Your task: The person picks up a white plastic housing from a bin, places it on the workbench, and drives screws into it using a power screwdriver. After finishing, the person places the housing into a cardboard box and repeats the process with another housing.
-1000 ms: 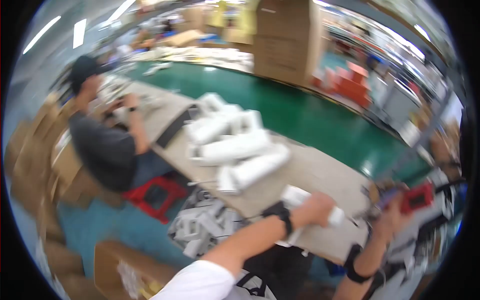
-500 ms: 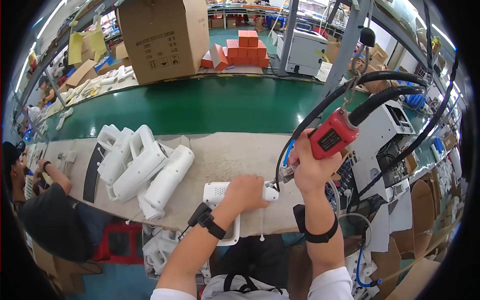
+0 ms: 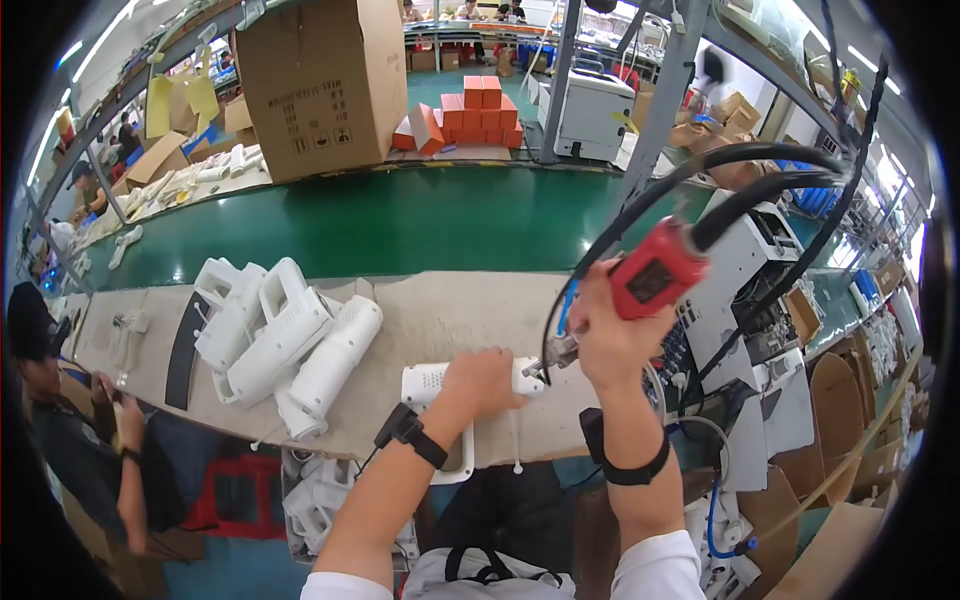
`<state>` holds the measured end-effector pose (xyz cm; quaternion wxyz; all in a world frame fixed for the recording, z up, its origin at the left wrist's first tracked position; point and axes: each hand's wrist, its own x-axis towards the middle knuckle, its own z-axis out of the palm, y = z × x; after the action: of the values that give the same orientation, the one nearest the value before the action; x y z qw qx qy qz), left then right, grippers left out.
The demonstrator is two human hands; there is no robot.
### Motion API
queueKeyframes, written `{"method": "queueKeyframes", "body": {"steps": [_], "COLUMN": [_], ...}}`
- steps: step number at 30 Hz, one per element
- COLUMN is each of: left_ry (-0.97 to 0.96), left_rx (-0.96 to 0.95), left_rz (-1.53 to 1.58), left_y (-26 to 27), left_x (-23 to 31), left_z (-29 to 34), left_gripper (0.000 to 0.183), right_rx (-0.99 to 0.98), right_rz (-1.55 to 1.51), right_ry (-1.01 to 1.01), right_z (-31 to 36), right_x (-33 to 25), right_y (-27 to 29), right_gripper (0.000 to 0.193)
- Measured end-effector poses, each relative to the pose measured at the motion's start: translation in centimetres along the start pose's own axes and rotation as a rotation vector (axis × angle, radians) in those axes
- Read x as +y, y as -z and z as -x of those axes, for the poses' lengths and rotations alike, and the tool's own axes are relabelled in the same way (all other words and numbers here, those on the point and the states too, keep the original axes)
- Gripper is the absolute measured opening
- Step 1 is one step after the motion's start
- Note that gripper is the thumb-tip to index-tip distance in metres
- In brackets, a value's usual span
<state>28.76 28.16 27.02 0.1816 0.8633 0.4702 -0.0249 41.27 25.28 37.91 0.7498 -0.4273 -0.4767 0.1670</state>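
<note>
A white plastic housing [image 3: 424,382] with a patch of small holes and a loop-shaped handle lies at the bench's near edge. My left hand [image 3: 481,382] is closed over its middle and hides that part. My right hand [image 3: 622,335] grips a red powered screwdriver [image 3: 655,270], its body tilted and its metal nose [image 3: 548,362] at the housing's right end. Whether the tip touches the housing is unclear. A thin white stalk [image 3: 517,440] hangs below the housing. Several similar white housings [image 3: 275,330] are piled to the left of my left hand.
Thick black cables [image 3: 760,205] run from the screwdriver to the upper right. A green belt [image 3: 420,220] stretches behind the bench [image 3: 450,310]. Beyond it stand a large cardboard box [image 3: 320,90] and orange boxes [image 3: 480,115]. A co-worker [image 3: 90,430] sits at the left.
The view has shifted slightly. The screwdriver's nose sits a little farther left and lower, over the housing's right end. The co-worker at the left has drawn their hands back from the bench.
</note>
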Motion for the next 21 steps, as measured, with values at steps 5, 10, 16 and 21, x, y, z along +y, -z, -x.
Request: {"method": "queueKeyframes", "body": {"steps": [5,10,16,21], "left_ry": [-0.019,-0.035,-0.155,-0.029], "left_rx": [0.000,-0.003,0.220,-0.040], "left_rz": [0.039,0.017,-0.080,-0.107], "left_y": [-0.8,-1.4,0.1,2.7], "left_x": [-0.7,-1.1,-2.3,-6.7], "left_z": [-0.7,-0.6,1.7,4.3], "left_gripper": [0.062,0.062,0.074,0.086], "right_rx": [-0.086,-0.076,-0.113,-0.133], "right_rz": [-0.126,-0.044,0.018,-0.032], "right_ry": [0.016,-0.047,-0.094,-0.076], "right_z": [0.7,1.8,2.7,1.6], "right_x": [-2.4,-0.1,4.1,0.0], "right_y": [0.5,0.6,0.5,-0.5], "right_gripper": [0.015,0.013,0.013,0.011]}}
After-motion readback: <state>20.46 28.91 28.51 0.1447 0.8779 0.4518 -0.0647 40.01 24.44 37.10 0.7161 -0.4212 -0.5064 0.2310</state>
